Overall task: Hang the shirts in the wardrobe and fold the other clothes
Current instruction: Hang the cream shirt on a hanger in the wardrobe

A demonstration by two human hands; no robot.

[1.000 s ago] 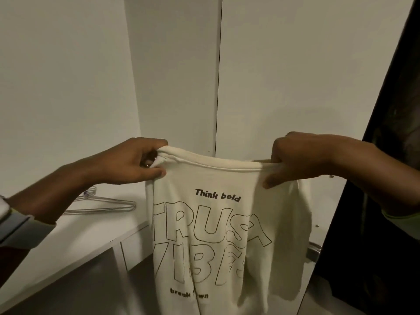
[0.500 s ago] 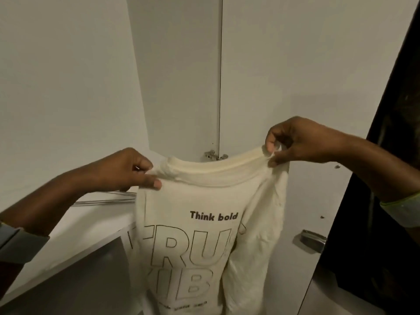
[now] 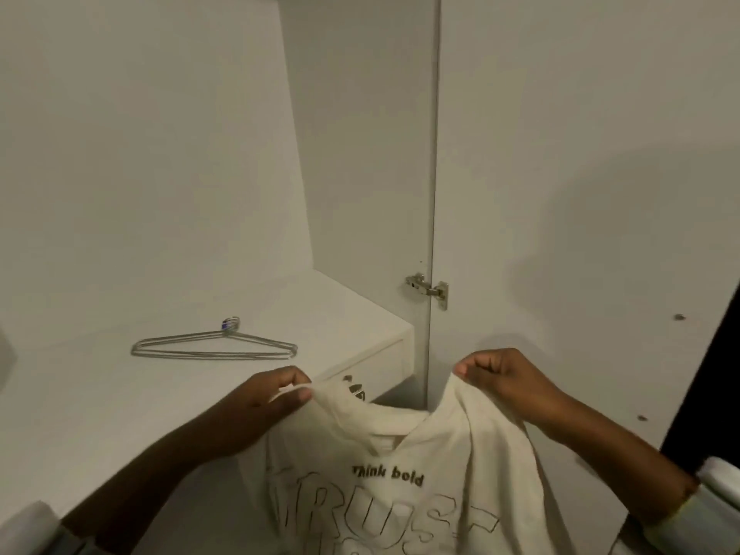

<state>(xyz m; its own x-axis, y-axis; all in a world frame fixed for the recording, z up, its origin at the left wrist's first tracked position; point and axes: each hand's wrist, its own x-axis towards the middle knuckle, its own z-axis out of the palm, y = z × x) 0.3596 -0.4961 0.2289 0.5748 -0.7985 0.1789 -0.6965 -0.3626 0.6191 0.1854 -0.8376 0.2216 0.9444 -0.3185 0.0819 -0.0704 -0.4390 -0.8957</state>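
I hold the cream shirt (image 3: pixel 400 474) up in front of the open wardrobe (image 3: pixel 160 154), one shoulder in each of my hands. My left hand (image 3: pixel 264 402) is closed in a pinch, thumb against forefinger, on the left shoulder seam; my right hand (image 3: pixel 500 378) is curled shut over a bunch of cloth at the right shoulder. The collar sags between them and the printed side faces me (I can read "Think bold" above large outlined letters). The body of the shirt hangs down out of view.

As for progress, I judge this shirt only at its beginning: it is spread and ready, but not on a hanger. The wire hangers (image 3: pixel 214 346) lie flat on the white shelf (image 3: pixel 100 394), well apart from my hands, and look untouched; there seem to be several stacked, though I cannot count them. No garment hangs in the part of the wardrobe I can see, and no rail shows. The door hinge (image 3: pixel 428 288) sits just above my right hand. Left to do: free a hand, take a hanger, thread it through the neck, and hang it. Other clothes for folding are not visible.
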